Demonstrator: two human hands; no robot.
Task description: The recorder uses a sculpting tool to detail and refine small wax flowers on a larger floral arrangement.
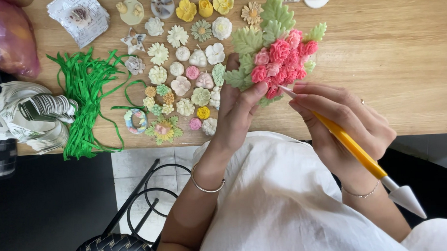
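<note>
You sit at a wooden tabletop (pixel 408 54), looking down at your own hands. Your left hand (pixel 238 112) grasps a bouquet (pixel 276 56) of pink sculpted roses and pale green leaves, thumb across its lower edge, holding it just above the tabletop near the front edge. Your right hand (pixel 343 116) grips a yellow modelling tool (pixel 349 143) like a pen; its fine tip touches the lowest pink flower, while a white cone end points back toward your lap.

To the left of the bouquet, many small moulded flowers (pixel 185 76) in white, cream, yellow and green lie in loose rows. Further left is a tangle of green raffia (pixel 84 102), then a stack of white paper discs (pixel 29 115).

For clean work, keep the left grip steady and low on the piece, away from the petals, and press the tip lightly: the petals look soft and could dent. Bracing your right wrist would likely help control
</note>
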